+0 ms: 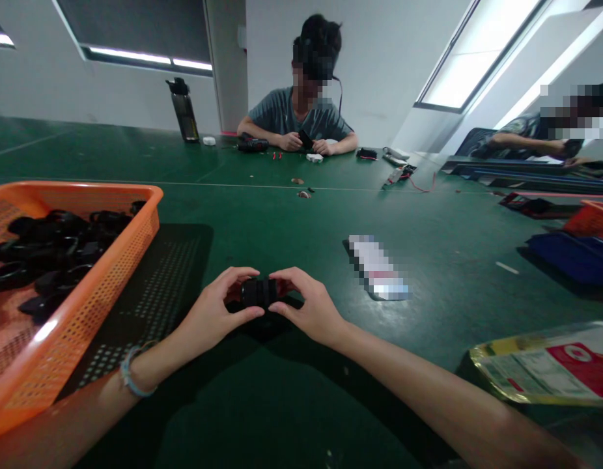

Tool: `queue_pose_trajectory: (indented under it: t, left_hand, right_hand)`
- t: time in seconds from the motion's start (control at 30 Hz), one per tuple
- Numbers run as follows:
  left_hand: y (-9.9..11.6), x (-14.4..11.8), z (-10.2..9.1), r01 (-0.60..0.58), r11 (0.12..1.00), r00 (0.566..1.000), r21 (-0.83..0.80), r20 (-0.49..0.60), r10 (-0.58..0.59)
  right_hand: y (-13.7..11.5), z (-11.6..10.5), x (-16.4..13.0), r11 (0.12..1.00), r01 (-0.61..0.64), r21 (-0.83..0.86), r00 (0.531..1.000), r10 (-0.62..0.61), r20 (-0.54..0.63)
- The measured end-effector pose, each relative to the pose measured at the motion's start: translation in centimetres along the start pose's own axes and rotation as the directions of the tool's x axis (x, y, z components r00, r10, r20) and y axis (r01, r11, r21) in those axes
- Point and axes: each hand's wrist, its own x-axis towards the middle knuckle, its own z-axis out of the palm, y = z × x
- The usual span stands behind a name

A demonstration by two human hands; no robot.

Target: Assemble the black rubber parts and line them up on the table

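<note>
Head view: pinched between left hand [211, 316] and right hand [314, 309], fingertips closed on either end of a small black part [258, 292] just above the green table [262, 221]. Probably light, stiff plastic, best gripped at the ends. Orange basket [111, 260] of similar parts at left.

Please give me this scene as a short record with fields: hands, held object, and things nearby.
left hand: left hand grips small black plastic part
right hand: right hand grips the same part
left side: orange plastic mesh basket holding black ring-shaped parts
surface: green table
across table: seated person, dark water bottle
</note>
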Motion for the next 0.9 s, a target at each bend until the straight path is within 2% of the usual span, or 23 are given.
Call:
queue_pose_trajectory:
  t: [0.2,0.57,0.9]
  left_hand:
    - [-0.76,-0.03,-0.14,-0.067,0.995,0.997,0.071,0.05,0.063]
    - [-0.1,0.05,-0.31,-0.022,0.998,0.997,0.056,0.069,0.018]
    - [-0.1,0.04,-0.37,-0.031,0.996,0.997,0.089,0.073,0.024]
  right_hand:
    - [-0.34,0.11,-0.21,0.996,-0.08,0.041,0.997,0.081,-0.006]
    - [0.41,-0.1,-0.27,0.96,-0.122,0.25,0.992,0.113,0.051]
    - [0.61,-0.02,-0.28,0.958,-0.133,0.254,0.991,0.128,0.037]
